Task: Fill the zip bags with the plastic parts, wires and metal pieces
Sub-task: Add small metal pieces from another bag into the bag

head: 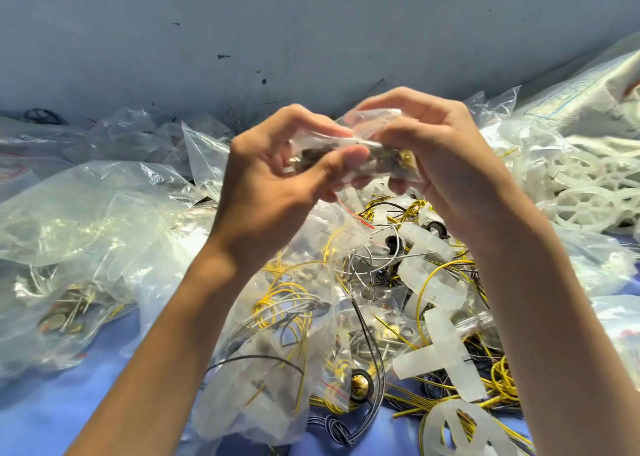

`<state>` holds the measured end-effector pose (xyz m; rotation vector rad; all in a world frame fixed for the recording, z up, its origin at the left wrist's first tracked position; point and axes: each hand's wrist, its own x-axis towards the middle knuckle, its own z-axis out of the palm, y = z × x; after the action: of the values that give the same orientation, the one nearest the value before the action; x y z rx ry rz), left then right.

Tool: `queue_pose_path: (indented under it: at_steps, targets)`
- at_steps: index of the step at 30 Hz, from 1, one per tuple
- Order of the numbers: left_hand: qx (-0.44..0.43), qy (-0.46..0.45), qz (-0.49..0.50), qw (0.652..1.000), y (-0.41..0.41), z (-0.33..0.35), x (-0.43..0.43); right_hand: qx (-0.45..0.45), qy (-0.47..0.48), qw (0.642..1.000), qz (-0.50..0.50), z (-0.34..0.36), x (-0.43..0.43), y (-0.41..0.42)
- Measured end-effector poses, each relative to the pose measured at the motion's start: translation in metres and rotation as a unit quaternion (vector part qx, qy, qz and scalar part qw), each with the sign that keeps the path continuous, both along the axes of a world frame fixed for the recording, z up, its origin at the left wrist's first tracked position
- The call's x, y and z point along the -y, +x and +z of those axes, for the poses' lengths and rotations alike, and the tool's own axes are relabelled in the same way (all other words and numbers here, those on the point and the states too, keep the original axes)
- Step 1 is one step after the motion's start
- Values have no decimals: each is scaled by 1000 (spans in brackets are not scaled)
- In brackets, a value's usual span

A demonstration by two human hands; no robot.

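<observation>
Both hands are raised above the pile and hold one small clear zip bag (pixel 372 128) between them. Dark and brass-coloured metal pieces (pixel 391 164) show through its plastic. My left hand (pixel 277 182) pinches the bag's left side between thumb and fingers. My right hand (pixel 436 150) grips its right side, fingers curled over the top edge. Below lies a heap of yellow and black wires (pixel 446 272) mixed with translucent white plastic strips (pixel 440 348). A filled zip bag of wires (pixel 277 334) lies under my left forearm.
Crumpled clear bags (pixel 90 213) cover the left of the blue table (pixel 104 396). White plastic wheels (pixel 595 192) are stacked at the right, beside a large woven sack (pixel 588 88). A grey wall (pixel 277 33) stands behind.
</observation>
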<state>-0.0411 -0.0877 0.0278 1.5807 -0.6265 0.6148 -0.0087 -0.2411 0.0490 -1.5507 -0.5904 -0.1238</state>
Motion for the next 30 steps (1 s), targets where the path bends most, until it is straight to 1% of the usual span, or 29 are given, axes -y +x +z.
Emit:
queue_pose_path:
  at_steps: [2, 4, 6, 8, 10, 12, 17, 19, 21, 25, 30]
  targets:
    - [-18, -71, -25, 997, 1, 2, -2, 7, 4, 997, 79, 0, 4, -3]
    - [-53, -133, -46, 989, 3, 6, -5, 38, -14, 992, 115, -1, 4, -7]
    - [-87, -166, -63, 980, 4, 7, -6, 78, -39, 992, 87, -2, 1, -8]
    - [-120, -180, -78, 973, 4, 7, -5, 81, -29, 994, 64, -3, -2, -7]
    - [-151, -185, -87, 967, 4, 6, -4, 64, -9, 996, 68, -4, -1, -5]
    - [-176, -172, -98, 964, 6, 4, -5, 55, -4, 996, 66, -4, 2, -3]
    - [-199, -153, -148, 957, 7, 4, -11, 43, -3, 999, 28, -6, 5, 2]
    - [-210, -157, -155, 952, 7, 4, -13, 37, -1, 999, 31, -6, 4, 3]
    - [-219, -168, -140, 951, 8, 3, -13, 33, 2, 998, 53, -7, 3, 3]
    - [-221, -190, -106, 951, 9, 4, -12, 68, -50, 995, 59, -8, 1, 2]
    - [-229, -165, -94, 955, 7, 6, -17, 68, -24, 996, 56, -7, 1, 1]
